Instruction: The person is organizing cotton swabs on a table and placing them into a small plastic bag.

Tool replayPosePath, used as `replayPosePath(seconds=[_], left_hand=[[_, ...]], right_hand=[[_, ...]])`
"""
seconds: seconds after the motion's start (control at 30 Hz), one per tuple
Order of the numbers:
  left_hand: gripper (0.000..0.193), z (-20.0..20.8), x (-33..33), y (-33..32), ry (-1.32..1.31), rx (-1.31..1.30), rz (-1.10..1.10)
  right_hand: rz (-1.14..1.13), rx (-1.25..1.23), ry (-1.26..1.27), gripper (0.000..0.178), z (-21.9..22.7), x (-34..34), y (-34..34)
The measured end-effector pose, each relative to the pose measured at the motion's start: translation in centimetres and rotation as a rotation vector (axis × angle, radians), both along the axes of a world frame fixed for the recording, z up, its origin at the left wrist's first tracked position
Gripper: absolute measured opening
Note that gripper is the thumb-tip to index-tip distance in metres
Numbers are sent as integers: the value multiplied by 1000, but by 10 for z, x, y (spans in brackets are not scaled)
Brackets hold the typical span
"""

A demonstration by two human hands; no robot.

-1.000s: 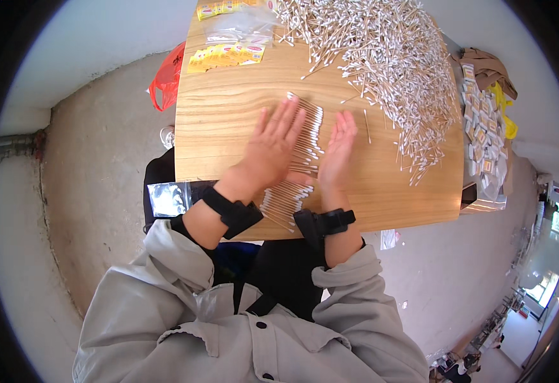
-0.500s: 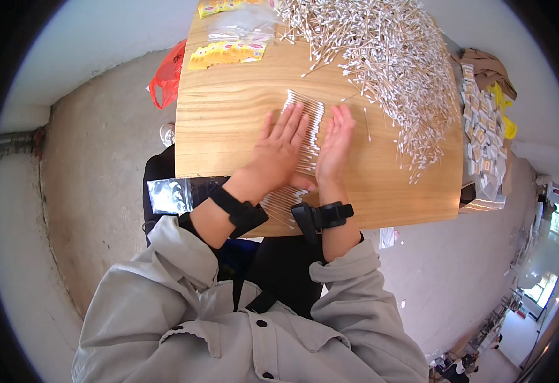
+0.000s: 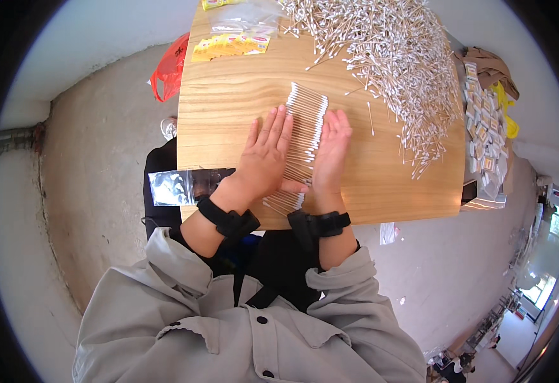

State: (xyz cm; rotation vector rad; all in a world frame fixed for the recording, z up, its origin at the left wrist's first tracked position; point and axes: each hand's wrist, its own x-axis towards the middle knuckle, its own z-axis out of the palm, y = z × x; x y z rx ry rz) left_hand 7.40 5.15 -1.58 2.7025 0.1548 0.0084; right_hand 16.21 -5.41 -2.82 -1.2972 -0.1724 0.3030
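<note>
A long row of cotton swabs point(image 3: 306, 118) lies side by side on the wooden table point(image 3: 228, 96), running away from me between my hands. My left hand point(image 3: 263, 156) is open, its fingers stretched along the row's left tips and its thumb reaching across the near part. Along the right tips stands my right hand point(image 3: 332, 153) on its edge, open, with fingers slightly bent and nothing in them. More swabs point(image 3: 284, 202) fan out slantwise at the row's near end, partly hidden by my left thumb. One lone swab point(image 3: 371, 119) rests to the right.
A big heap of loose swabs point(image 3: 394, 57) covers the far right. Yellow packets point(image 3: 228, 46) and clear plastic bags point(image 3: 244, 22) lie far left. A clear bag point(image 3: 169, 189) sticks out over the left edge. Several small packs point(image 3: 483, 127) are piled beyond the right edge; a red bag point(image 3: 171, 67) hangs left.
My left hand has slid left off the top of the row to its left side, uncovering the swabs. My right hand stays along the right side, its fingers a little more bent.
</note>
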Motion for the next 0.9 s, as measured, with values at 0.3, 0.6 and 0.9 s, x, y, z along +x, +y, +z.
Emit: replayPosePath(seconds=[0.3,0.6,0.9], left_hand=[[132,38,-42,-7,38,38,-51],[101,9,-67,-38,-42,82,8],[115,7,-64,-52,-34,44,104]], right_hand=[[-145,-13,-9,73,8,-30,-51],[-165,-40,0,69,3,-52,-58],[-32,-35,-79,68,0,-60,-33]])
